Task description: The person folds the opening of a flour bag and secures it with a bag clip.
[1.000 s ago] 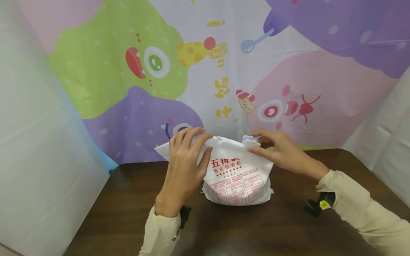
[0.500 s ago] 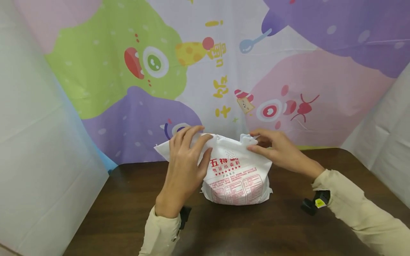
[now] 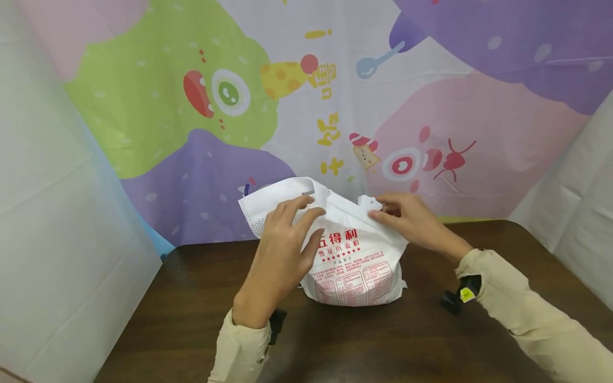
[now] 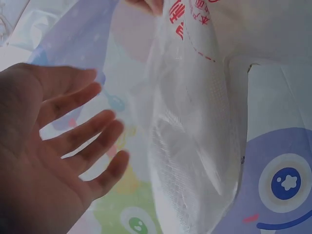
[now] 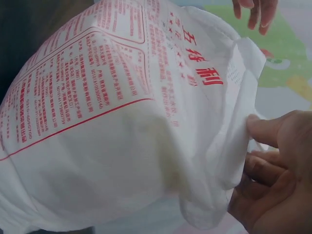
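A white flour bag (image 3: pixel 356 266) with red printing stands on the table, its top folded and leaning left. At the top right edge sits a white bear-shaped clip (image 3: pixel 367 202). My right hand (image 3: pixel 407 218) pinches the clip at the bag's corner, with the thumb on the front and the fingers behind. My left hand (image 3: pixel 287 242) is in front of the bag's upper left part, fingers spread and loosely bent. In the left wrist view a gap shows between this hand (image 4: pixel 63 136) and the bag (image 4: pixel 195 122).
The dark wooden table (image 3: pixel 191 319) carries the bag. Behind it hangs a printed cartoon cloth (image 3: pixel 297 106), and white cloth walls (image 3: pixel 72 213) stand at the sides. Both wrists wear black camera mounts.
My left hand has let go of the bag's top, and the upper left flap has sprung up and unfolded to the left. The right hand and clip have shifted slightly left.
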`<control>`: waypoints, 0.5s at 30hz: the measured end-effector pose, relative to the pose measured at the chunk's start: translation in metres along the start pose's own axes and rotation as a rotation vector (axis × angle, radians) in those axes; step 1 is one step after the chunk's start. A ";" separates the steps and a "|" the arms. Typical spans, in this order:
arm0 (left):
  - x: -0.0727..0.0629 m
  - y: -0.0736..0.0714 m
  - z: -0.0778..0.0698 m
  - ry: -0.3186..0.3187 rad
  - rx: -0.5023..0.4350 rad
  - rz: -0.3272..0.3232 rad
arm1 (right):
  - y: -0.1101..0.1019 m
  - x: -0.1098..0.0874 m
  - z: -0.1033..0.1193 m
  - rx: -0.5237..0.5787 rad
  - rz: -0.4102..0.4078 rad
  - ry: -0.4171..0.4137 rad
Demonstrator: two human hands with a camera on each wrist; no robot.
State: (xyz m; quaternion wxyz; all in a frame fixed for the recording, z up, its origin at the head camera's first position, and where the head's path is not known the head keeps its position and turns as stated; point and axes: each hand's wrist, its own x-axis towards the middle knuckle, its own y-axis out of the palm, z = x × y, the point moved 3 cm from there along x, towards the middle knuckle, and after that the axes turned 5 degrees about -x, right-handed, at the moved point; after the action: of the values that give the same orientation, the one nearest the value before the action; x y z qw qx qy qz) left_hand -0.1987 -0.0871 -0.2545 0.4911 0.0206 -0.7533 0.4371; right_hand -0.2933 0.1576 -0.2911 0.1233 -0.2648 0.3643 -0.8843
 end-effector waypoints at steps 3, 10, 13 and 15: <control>-0.001 0.005 0.000 0.000 -0.007 0.058 | 0.005 0.001 -0.007 -0.004 0.008 0.024; -0.005 0.014 0.003 -0.032 -0.002 0.164 | 0.013 -0.005 -0.017 -0.015 0.008 0.076; -0.007 0.019 0.004 -0.053 0.031 0.226 | 0.014 -0.008 -0.014 -0.027 -0.016 0.055; -0.009 0.023 0.005 -0.063 0.055 0.274 | 0.014 -0.011 -0.013 -0.030 -0.029 0.037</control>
State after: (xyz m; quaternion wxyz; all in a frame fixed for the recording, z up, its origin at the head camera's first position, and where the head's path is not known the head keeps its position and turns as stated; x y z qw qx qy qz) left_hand -0.2078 -0.0799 -0.2766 0.4020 -0.0553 -0.7518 0.5198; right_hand -0.2909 0.1594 -0.3131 0.0996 -0.2554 0.3760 -0.8851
